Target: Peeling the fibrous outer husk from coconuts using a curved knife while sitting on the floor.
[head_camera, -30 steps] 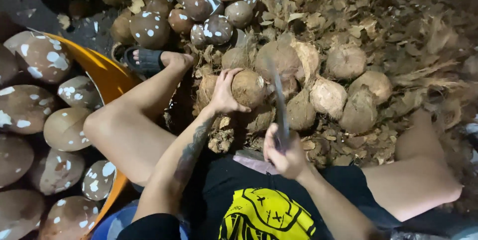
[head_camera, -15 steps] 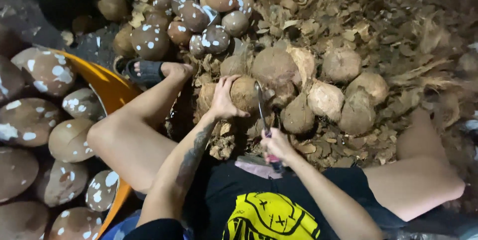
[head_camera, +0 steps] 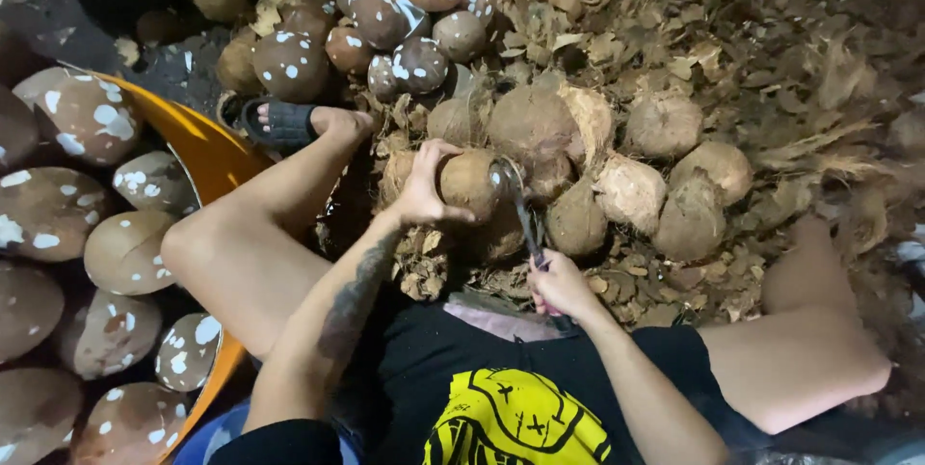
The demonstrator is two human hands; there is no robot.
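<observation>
Gripping a coconut (head_camera: pixel 469 183), left hand (head_camera: pixel 424 186); right hand (head_camera: pixel 559 284) clasps knife (head_camera: pixel 520 207).

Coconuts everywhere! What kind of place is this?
Probably a coconut-husking spot. Someone sits on the ground, left hand steadying a husked coconut, right hand working a blade. Husk scraps cover the floor; peeled coconuts fill an orange tub.

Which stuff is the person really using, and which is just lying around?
Being used:
left hand gripping a husked coconut
right hand holding a curved blade against it

Lying about:
brown spotted coconuts
orange tub
husk scraps
</observation>
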